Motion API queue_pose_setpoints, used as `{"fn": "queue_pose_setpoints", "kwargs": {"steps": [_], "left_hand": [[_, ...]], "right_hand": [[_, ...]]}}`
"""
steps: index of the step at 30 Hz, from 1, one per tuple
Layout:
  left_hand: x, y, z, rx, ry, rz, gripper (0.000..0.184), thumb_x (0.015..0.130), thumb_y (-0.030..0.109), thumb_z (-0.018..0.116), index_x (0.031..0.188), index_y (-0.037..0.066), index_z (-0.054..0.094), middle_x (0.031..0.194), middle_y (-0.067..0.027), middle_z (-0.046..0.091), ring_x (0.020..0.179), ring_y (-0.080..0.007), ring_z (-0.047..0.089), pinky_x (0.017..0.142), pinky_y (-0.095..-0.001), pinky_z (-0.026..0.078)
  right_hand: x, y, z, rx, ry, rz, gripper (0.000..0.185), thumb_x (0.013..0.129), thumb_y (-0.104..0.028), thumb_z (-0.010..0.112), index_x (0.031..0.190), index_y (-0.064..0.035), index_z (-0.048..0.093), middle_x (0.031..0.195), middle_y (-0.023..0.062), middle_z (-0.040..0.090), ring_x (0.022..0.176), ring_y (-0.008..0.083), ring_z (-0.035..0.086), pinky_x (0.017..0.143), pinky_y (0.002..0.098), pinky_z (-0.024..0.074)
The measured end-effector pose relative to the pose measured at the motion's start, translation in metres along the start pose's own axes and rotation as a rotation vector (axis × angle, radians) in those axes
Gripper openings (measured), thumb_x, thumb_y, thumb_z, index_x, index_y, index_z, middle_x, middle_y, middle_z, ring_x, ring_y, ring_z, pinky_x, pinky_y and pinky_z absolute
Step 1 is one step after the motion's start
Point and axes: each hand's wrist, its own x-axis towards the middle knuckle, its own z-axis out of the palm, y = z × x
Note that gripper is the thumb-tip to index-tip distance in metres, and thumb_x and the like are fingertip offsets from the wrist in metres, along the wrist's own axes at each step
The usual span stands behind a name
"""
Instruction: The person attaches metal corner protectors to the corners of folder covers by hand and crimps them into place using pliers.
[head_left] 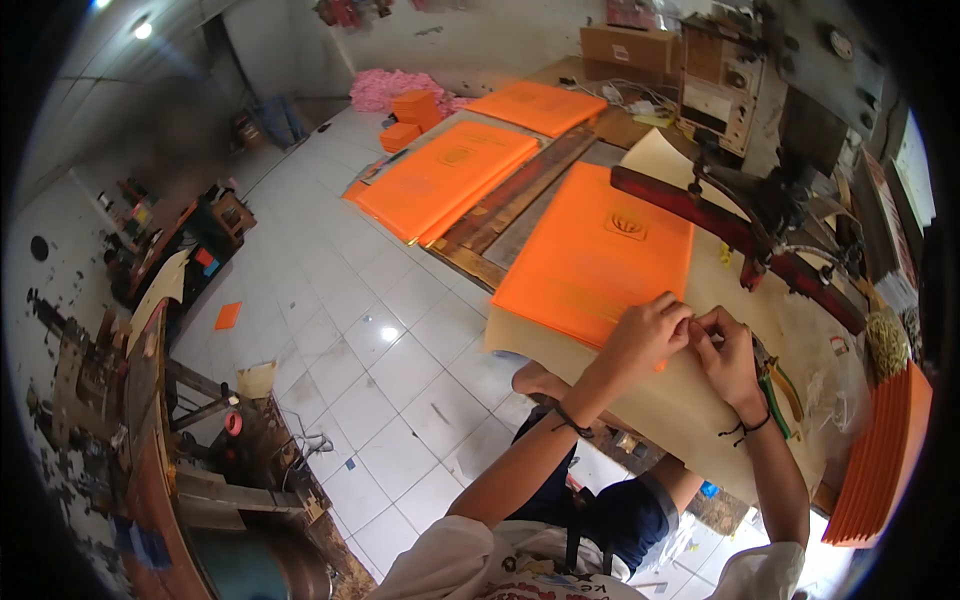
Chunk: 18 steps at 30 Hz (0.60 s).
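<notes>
My left hand [652,328] and my right hand [726,358] meet fingertip to fingertip, both pinched closed. Anything between the fingers is too small or hidden to make out. Just beyond them lies an orange folder [590,260] with a dark emblem, flat on the tan sheet over the worktable [700,425]. My left hand covers its lower right corner. Beside my right wrist rest pliers [783,392] with green and yellow handles. A long dark red bar [690,205] of a machine reaches over the folder's far right corner.
More orange folders [450,170] are stacked on the wooden table to the left, and another pile [540,105] sits further back. Orange sheets [880,460] stand upright at the right edge. Clear plastic [835,390] lies near the pliers. A cardboard box [628,47] stands at the back.
</notes>
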Motion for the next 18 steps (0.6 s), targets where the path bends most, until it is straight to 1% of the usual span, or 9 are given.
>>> {"fn": "queue_pose_setpoints", "kwargs": {"steps": [3,4,7,8,14,17,18], "left_hand": [[-0.0002,0.0003,0.0019,-0.028,0.017,-0.004,0.012,0.081,0.006,0.070,0.091,0.004,0.064,0.083,-0.0093,0.062,0.072,-0.0309,0.066,0.062,-0.0398,0.055],[-0.0001,-0.0010,0.0031,-0.035,0.013,-0.009,0.011,0.081,0.006,0.070,0.090,0.004,0.064,0.083,-0.0093,0.062,0.072,-0.0309,0.066,0.062,-0.0398,0.055],[0.0000,0.0009,0.0013,-0.028,0.006,-0.024,0.013,0.080,0.006,0.071,0.089,0.004,0.062,0.084,-0.0095,0.063,0.072,-0.0308,0.067,0.063,-0.0394,0.055],[0.0001,0.0019,0.0015,-0.025,0.007,-0.033,0.013,0.080,0.006,0.071,0.089,0.004,0.062,0.084,-0.0095,0.063,0.072,-0.0308,0.067,0.063,-0.0393,0.055],[0.0002,0.0040,0.0045,0.002,0.046,-0.044,0.015,0.079,0.003,0.071,0.089,0.003,0.061,0.083,-0.0099,0.063,0.071,-0.0308,0.067,0.061,-0.0383,0.055],[-0.0007,0.0057,0.0052,-0.005,0.048,-0.059,0.015,0.079,0.001,0.071,0.089,0.003,0.060,0.083,-0.0101,0.063,0.070,-0.0310,0.066,0.061,-0.0379,0.055],[-0.0004,0.0057,0.0056,-0.008,0.047,-0.065,0.015,0.079,0.001,0.070,0.089,0.003,0.060,0.082,-0.0102,0.063,0.070,-0.0311,0.066,0.061,-0.0377,0.055]], "right_hand": [[0.0008,0.0061,0.0010,-0.036,0.020,-0.083,0.013,0.093,-0.009,0.065,0.090,0.0038,0.062,0.077,0.0097,0.069,0.071,0.0129,0.067,0.064,0.0292,0.0549],[0.0002,0.0035,0.0006,-0.022,0.013,-0.049,0.012,0.093,-0.008,0.064,0.090,0.0035,0.062,0.078,0.0095,0.069,0.071,0.0140,0.067,0.065,0.0293,0.0546],[0.0000,0.0038,0.0010,-0.027,0.018,-0.067,0.012,0.093,-0.008,0.064,0.090,0.0035,0.062,0.078,0.0095,0.069,0.071,0.0145,0.067,0.066,0.0291,0.0543],[-0.0007,0.0008,0.0018,-0.002,0.023,-0.011,0.012,0.092,-0.008,0.064,0.090,0.0032,0.062,0.078,0.0096,0.069,0.072,0.0146,0.067,0.066,0.0292,0.0537],[0.0001,0.0041,0.0014,-0.056,0.028,-0.066,0.012,0.092,-0.008,0.065,0.090,0.0029,0.062,0.078,0.0108,0.068,0.071,0.0150,0.066,0.066,0.0306,0.0532],[0.0005,0.0082,0.0033,-0.049,0.045,-0.092,0.012,0.092,-0.008,0.064,0.089,0.0036,0.061,0.077,0.0120,0.068,0.071,0.0144,0.066,0.064,0.0300,0.0530],[-0.0006,0.0088,0.0032,-0.028,0.050,-0.070,0.012,0.092,-0.007,0.063,0.089,0.0037,0.060,0.076,0.0114,0.067,0.070,0.0138,0.065,0.064,0.0293,0.0527]]}}
